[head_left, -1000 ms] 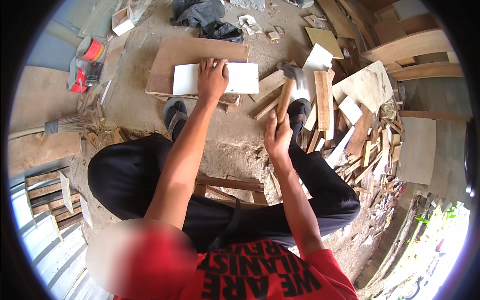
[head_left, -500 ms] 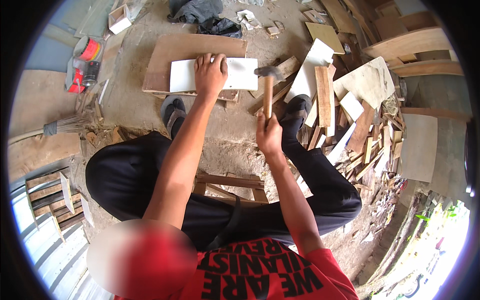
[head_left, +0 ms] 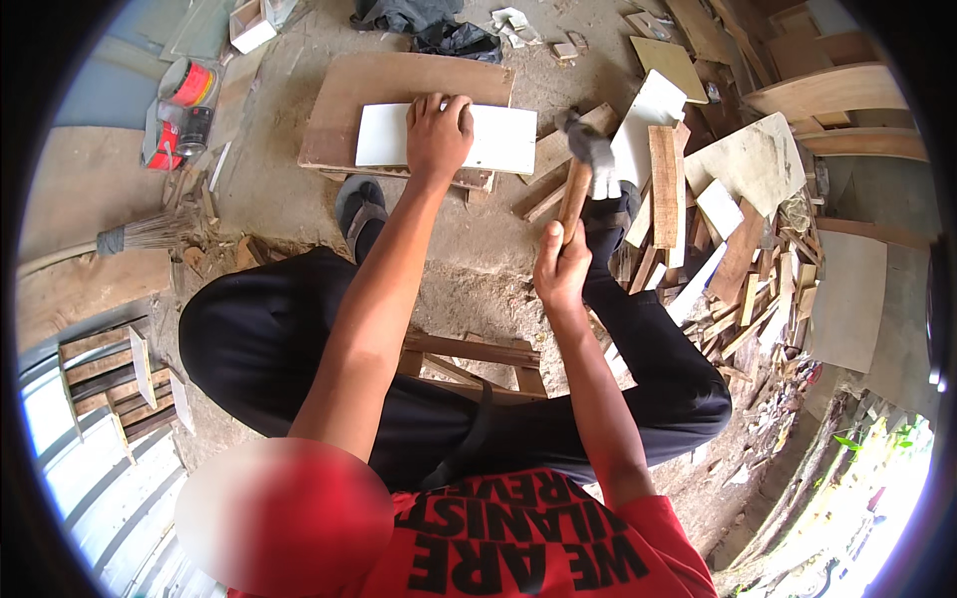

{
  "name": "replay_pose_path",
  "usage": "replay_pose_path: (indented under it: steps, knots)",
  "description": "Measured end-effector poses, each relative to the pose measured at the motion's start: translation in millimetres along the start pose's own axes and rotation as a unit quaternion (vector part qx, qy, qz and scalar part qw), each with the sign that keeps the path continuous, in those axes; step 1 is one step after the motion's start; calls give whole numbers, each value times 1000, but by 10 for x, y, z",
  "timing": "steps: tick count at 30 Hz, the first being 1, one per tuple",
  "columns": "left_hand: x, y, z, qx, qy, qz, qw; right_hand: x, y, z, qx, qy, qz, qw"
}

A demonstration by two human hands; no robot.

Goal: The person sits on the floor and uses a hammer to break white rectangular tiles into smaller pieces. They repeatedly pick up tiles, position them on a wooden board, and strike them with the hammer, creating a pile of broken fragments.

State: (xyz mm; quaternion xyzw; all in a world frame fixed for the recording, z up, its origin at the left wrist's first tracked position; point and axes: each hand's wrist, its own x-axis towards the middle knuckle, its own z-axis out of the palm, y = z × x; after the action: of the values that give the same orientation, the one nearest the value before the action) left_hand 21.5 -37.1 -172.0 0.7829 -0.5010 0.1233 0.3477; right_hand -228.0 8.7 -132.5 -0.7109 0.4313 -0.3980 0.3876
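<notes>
A white rectangular board [head_left: 505,138] lies across a low stand topped with a larger brown wooden panel [head_left: 419,76]. My left hand [head_left: 439,140] is closed over the board's middle, fingers curled toward its far edge. Off to the right of the board, my right hand [head_left: 561,265] grips the wooden handle of a hammer [head_left: 575,199]. The hammer's metal head is raised and blurred, apart from the board, and it overlaps my right foot in the view.
Scrap wood and offcuts [head_left: 733,249] are heaped on the right. Red cans [head_left: 186,83] stand on the left near a stick broom [head_left: 140,237]. A black plastic bag [head_left: 457,40] lies beyond the panel. A wooden stool frame [head_left: 474,349] sits between my legs.
The hammer has swung right, away from the board's end, and its handle now tilts. My left hand stays on the board. The whole view has shifted slightly.
</notes>
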Motion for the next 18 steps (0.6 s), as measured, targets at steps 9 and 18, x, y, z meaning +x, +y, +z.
replay_pose_path:
  steps: [9, 18]
  knots:
    - [1, -10, -14, 19, -7, -2, 1000, 26, 137, -42, -103, -53, 124, 985]
    - [-6, -21, -9, 21, 7, -2, 1000, -48, -226, -118, 106, -28, 72, 991]
